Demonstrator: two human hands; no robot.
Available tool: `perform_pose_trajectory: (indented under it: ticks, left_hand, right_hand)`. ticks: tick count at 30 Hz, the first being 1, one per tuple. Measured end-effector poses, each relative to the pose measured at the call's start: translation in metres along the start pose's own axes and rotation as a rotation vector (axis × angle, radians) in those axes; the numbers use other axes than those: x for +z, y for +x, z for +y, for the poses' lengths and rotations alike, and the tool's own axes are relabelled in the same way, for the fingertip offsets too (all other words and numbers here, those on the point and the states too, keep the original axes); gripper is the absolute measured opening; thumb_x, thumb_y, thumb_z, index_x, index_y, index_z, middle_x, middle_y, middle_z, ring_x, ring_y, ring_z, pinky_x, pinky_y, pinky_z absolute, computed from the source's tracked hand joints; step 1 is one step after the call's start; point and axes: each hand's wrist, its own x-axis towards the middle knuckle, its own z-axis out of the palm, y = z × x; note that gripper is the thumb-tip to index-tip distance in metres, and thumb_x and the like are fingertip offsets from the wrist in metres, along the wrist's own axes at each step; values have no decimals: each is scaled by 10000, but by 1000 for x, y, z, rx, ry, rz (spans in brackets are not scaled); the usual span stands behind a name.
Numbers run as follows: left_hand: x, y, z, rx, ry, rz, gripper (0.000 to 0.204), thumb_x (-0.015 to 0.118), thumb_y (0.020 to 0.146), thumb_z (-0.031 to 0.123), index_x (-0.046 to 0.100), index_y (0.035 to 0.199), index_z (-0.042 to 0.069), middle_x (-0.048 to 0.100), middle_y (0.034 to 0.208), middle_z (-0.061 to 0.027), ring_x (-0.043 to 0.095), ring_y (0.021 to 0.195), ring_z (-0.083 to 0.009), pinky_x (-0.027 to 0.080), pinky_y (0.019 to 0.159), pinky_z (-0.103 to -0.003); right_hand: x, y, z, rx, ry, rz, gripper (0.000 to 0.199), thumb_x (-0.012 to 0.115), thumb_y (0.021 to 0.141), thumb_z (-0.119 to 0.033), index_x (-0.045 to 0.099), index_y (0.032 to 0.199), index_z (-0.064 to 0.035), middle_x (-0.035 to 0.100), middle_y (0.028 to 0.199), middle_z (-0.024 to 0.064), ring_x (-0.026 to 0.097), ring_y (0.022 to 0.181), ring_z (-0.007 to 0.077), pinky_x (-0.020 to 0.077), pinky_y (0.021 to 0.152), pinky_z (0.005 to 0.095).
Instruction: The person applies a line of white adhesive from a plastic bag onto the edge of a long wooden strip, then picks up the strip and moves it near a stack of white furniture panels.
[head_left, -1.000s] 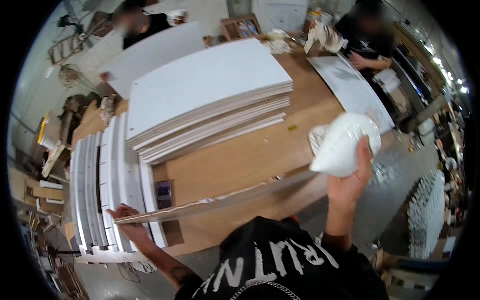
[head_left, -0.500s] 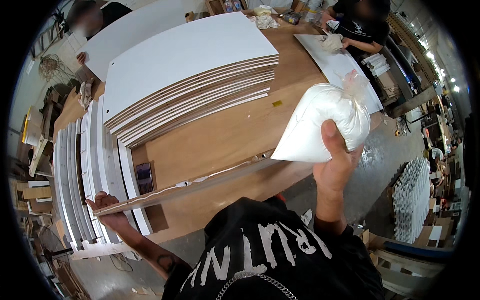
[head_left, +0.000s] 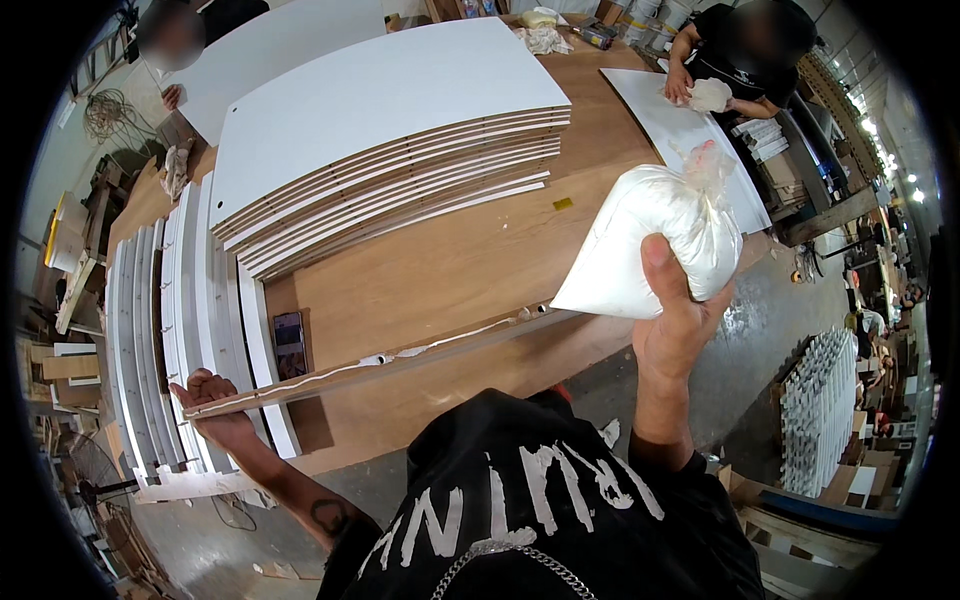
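My right hand (head_left: 680,315) is wrapped round a clear plastic bag (head_left: 655,235) full of white paste, its neck twisted at the top. The bag's pointed tip touches or hovers just over the right end of a board (head_left: 300,388) standing on edge; I cannot tell which. Along the board's narrow edge runs an uneven white bead of paste (head_left: 440,345), passing small holes. At the board's left end my left hand (head_left: 218,405) grips it, fingers curled, palm beneath. The board's far face is hidden.
A stack of white panels (head_left: 390,120) fills the table (head_left: 430,260) beyond the board. White boards (head_left: 185,330) stand on edge at the left, beside a phone (head_left: 289,345). Across the table, one co-worker wipes a white panel (head_left: 640,95) with a cloth (head_left: 710,95); another holds a large panel (head_left: 270,60).
My hands, the bag and the board keep nearly the same places, while the view shifts slightly. At the right, the co-worker's hands and cloth have moved over the panel.
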Motion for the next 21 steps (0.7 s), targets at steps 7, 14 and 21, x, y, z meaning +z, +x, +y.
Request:
perform_pose_trajectory:
  ticks: [7,14,21]
  left_hand:
    - [1,0,1,-7,10,37,503,449,926,475,571,752,19,363,481,40,294,432,-44,192,393,-184]
    - [5,-2,2,40,64,32,512,438,929,479,571,740,22,365,449,31,278,408,-54,187,387,-193]
    - [2,-2,1,46,53,5,509,433,933,472,571,742,21,372,454,28,285,415,-53,181,391,-198]
  right_hand:
    - [-1,1,1,-22,-6,5,577,778,705,-131,478,1171,28,589,1029,104,584,909,149,475,789,270]
    - [-3,0,3,-29,-53,5,562,777,704,-134,478,1154,21,600,997,107,605,868,147,501,741,261]
    - [-3,1,1,-42,-63,16,555,774,701,-125,484,1150,24,602,991,105,606,866,147,502,734,259]
